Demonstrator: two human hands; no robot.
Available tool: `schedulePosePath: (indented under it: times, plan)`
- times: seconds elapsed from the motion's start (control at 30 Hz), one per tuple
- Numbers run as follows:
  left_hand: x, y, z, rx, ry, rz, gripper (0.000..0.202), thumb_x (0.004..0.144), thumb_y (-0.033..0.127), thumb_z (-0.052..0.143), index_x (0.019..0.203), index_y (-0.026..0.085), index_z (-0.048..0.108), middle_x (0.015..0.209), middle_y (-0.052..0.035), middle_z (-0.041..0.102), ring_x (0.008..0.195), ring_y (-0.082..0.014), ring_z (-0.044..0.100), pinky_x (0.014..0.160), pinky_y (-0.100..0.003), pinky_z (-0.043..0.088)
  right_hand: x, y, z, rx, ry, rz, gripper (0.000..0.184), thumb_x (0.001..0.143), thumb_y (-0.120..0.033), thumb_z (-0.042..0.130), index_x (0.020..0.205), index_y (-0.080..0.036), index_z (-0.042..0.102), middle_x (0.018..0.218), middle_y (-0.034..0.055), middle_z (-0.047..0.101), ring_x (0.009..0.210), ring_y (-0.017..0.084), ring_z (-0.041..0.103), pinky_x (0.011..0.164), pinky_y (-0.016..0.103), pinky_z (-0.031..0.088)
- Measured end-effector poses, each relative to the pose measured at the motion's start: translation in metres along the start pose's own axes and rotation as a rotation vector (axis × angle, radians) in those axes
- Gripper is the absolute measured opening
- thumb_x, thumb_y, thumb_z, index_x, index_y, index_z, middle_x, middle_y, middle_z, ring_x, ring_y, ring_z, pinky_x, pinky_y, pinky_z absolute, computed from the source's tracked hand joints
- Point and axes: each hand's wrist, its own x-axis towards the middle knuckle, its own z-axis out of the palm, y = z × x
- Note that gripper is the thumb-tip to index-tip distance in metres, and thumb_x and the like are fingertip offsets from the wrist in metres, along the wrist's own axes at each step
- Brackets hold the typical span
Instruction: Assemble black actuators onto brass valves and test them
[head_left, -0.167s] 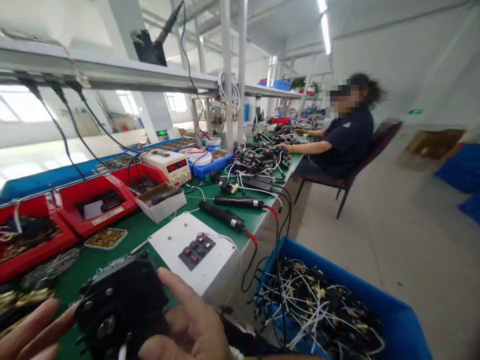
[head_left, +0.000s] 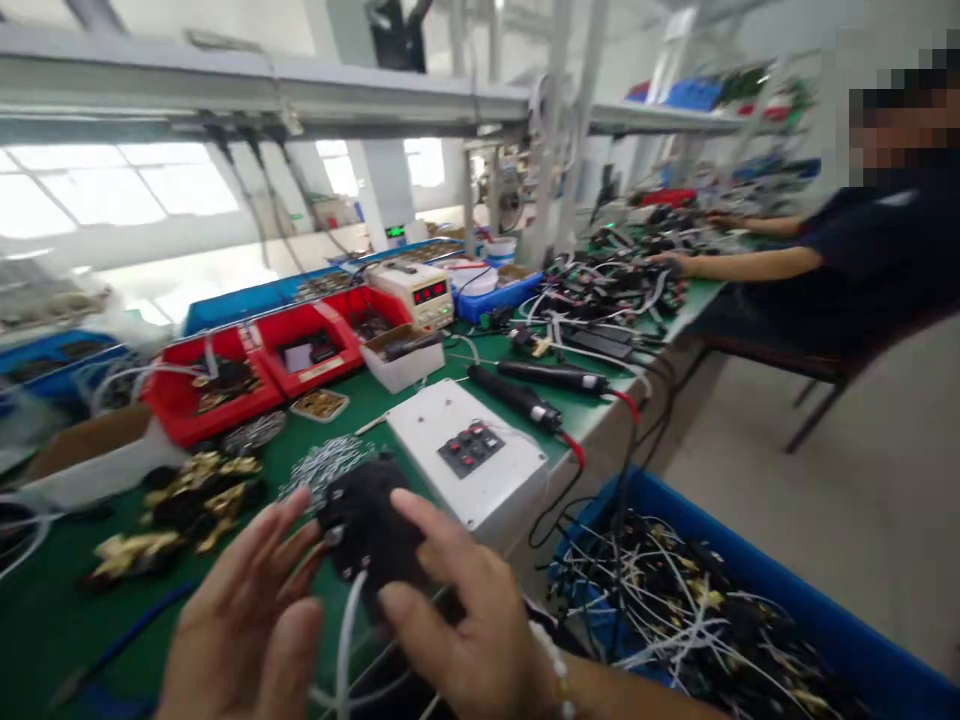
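Note:
My right hand (head_left: 476,620) grips a boxy black plastic housing (head_left: 382,535) from its right side, thumb and index finger against it. Metal screws show on the housing's face, and a white cable (head_left: 346,640) hangs from it. On the other side my left hand (head_left: 251,610) is held with fingers stretched out. Its fingertips are at the housing's left edge; whether they touch it I cannot tell. Just behind the housing lies a pile of small silvery metal pieces (head_left: 330,462). Brass-and-black parts (head_left: 199,500) lie to the left on the green bench.
A white switch box (head_left: 420,420) and two black electric screwdrivers (head_left: 517,398) lie beyond my hands. Red bins (head_left: 304,370) and a power supply (head_left: 412,290) line the back. At lower right stands a blue crate (head_left: 810,610) of wired parts. A co-worker (head_left: 885,250) sits farther along.
The view has swung left and down, so bench things appear farther right. Both hands and the black housing show more fully, nearer the middle. The right hand keeps hold of the housing.

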Motion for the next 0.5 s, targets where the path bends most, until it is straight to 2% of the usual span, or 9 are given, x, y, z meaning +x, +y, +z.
schedulePosePath:
  times: [0.07, 0.13, 0.2, 0.27, 0.5]
  plan:
    - [-0.007, 0.001, -0.003, 0.033, -0.017, -0.151, 0.047, 0.091, 0.047, 0.061, 0.136, 0.037, 0.053, 0.141, -0.0015, 0.059, 0.124, -0.0279, 0.06, 0.104, -0.042, 0.054, 0.0, -0.001, -0.004, -0.091, 0.012, -0.034, 0.044, 0.092, -0.024, 0.056, 0.136, -0.025, 0.052, 0.086, 0.0007, 0.074, 0.067, 0.015, 0.069, 0.067, 0.024, 0.059]
    - [-0.01, -0.002, -0.003, -0.021, -0.07, -0.215, 0.043, 0.092, 0.043, 0.061, 0.134, 0.037, 0.055, 0.137, -0.0003, 0.063, 0.122, -0.0239, 0.063, 0.097, -0.033, 0.058, -0.001, 0.004, -0.004, -0.127, 0.022, -0.082, 0.045, 0.094, -0.019, 0.053, 0.137, -0.028, 0.048, 0.104, 0.0014, 0.074, 0.081, 0.014, 0.072, 0.08, 0.023, 0.059]
    - [-0.01, -0.005, -0.002, -0.097, -0.097, -0.189, 0.042, 0.093, 0.038, 0.063, 0.134, 0.04, 0.055, 0.132, 0.0021, 0.066, 0.121, -0.0208, 0.064, 0.089, -0.023, 0.06, -0.003, 0.008, -0.002, -0.159, 0.01, -0.137, 0.046, 0.095, -0.019, 0.052, 0.139, -0.028, 0.046, 0.12, 0.0029, 0.07, 0.097, 0.014, 0.071, 0.091, 0.022, 0.056]
    - [-0.011, -0.006, -0.004, -0.155, -0.107, -0.143, 0.044, 0.094, 0.032, 0.063, 0.134, 0.043, 0.053, 0.13, 0.0047, 0.068, 0.123, -0.0185, 0.062, 0.086, -0.017, 0.059, -0.006, 0.011, -0.001, -0.198, -0.001, -0.18, 0.047, 0.096, -0.02, 0.052, 0.142, -0.028, 0.045, 0.124, 0.0038, 0.069, 0.104, 0.014, 0.07, 0.093, 0.021, 0.056]
    - [-0.018, -0.004, -0.01, -0.321, -0.077, 0.022, 0.052, 0.093, 0.019, 0.062, 0.139, 0.04, 0.05, 0.149, 0.0023, 0.051, 0.128, -0.0182, 0.058, 0.098, -0.018, 0.054, -0.015, 0.008, -0.005, -0.225, -0.066, -0.251, 0.057, 0.098, -0.026, 0.055, 0.152, -0.034, 0.037, 0.117, 0.0052, 0.073, 0.1, 0.021, 0.073, 0.087, 0.032, 0.061]
